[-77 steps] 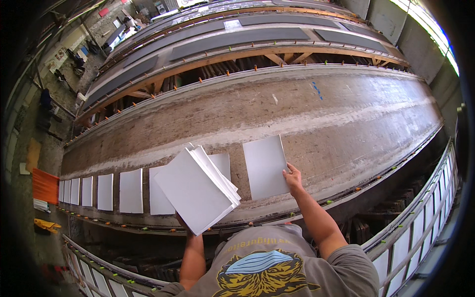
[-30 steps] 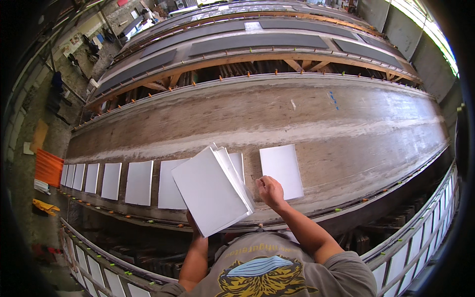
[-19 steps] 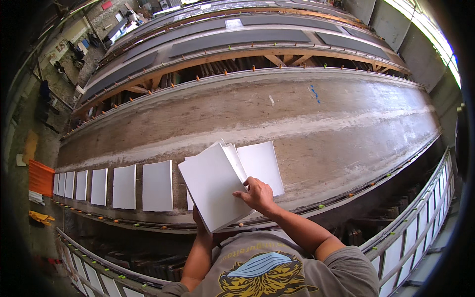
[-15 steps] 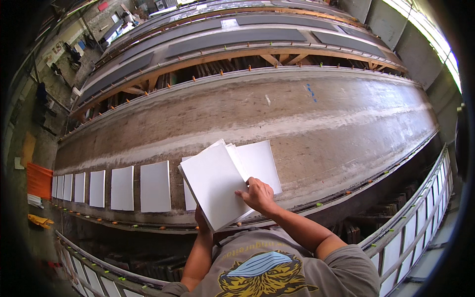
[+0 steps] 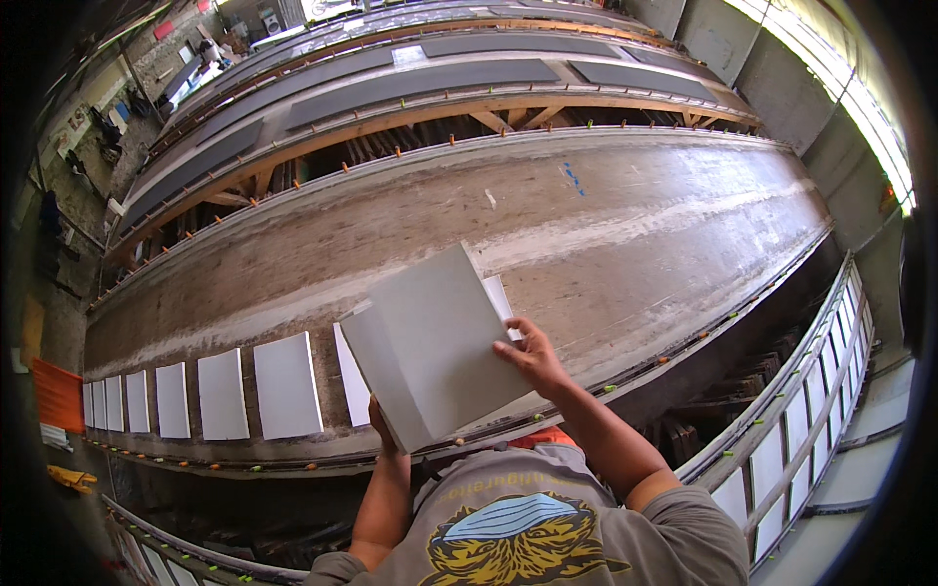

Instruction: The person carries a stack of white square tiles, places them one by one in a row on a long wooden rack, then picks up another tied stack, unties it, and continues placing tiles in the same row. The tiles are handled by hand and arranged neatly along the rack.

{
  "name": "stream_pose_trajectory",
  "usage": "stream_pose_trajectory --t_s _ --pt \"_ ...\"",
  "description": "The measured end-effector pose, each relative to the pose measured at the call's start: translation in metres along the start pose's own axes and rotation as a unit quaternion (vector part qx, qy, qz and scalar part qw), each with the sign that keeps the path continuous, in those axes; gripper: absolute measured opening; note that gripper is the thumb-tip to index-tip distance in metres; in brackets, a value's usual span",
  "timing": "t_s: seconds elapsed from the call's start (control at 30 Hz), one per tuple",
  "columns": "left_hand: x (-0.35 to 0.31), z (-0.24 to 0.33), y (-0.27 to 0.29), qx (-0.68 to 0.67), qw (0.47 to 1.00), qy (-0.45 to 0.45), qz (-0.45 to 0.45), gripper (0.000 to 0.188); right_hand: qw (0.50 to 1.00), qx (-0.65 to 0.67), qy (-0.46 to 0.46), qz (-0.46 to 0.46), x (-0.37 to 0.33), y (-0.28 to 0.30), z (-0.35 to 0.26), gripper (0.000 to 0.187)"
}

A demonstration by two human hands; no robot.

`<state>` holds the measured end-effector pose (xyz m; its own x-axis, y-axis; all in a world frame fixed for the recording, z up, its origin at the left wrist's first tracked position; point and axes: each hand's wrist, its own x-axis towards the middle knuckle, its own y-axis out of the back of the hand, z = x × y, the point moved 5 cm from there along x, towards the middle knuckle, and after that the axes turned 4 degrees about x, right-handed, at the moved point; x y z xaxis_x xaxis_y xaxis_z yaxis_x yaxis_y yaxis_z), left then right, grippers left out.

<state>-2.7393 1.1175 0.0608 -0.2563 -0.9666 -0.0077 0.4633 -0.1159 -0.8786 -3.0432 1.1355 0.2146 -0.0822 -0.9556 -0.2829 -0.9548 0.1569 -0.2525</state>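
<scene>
R hand [image 5: 532,359] pinched white sheet [image 5: 454,337] at its R edge, thumb on top, fingers round edge. L hand [image 5: 384,427] gripped stack [image 5: 378,366] from side/below; fingers mostly hidden, spread can't tell. Sheet lay skewed over stack, both held above near edge of long table [image 5: 391,227]. Laid sheets [image 5: 287,386] in spaced row along table's near edge, L part. Room ran R along table; surface brown, worn, w/ pale streak. Dark slabs [image 5: 430,90] beyond table.
</scene>
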Motion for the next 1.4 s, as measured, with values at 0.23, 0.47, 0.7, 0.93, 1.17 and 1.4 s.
stream_pose_trajectory --t_s 0.23,0.47,0.7,0.93,1.17,1.4 --pt "0.005 -0.022 0.019 -0.004 1.0 -0.012 -0.013 0.062 0.975 0.072 0.141 0.154 0.015 0.144 -0.038 0.048" --pt "0.002 -0.073 -0.032 -0.026 0.995 -0.071 0.068 0.069 0.961 -0.077 0.129 0.232 0.041 0.285 0.023 0.04" --pt "-0.011 -0.108 -0.047 -0.045 0.993 -0.086 0.062 0.071 0.98 -0.047 0.049 0.185 0.061 0.314 0.099 0.04" --pt "-0.019 -0.124 -0.054 -0.026 0.994 -0.107 -0.022 0.069 0.968 -0.152 0.054 0.193 0.072 0.321 0.116 0.04" --pt "-0.019 -0.125 -0.057 -0.01 0.997 -0.076 -0.001 0.072 0.858 -0.429 0.068 0.275 0.061 0.318 0.101 0.047" --pt "-0.01 -0.131 -0.065 0.004 0.998 -0.059 0.016 0.073 0.804 -0.527 0.102 0.255 0.037 0.291 0.066 0.057"
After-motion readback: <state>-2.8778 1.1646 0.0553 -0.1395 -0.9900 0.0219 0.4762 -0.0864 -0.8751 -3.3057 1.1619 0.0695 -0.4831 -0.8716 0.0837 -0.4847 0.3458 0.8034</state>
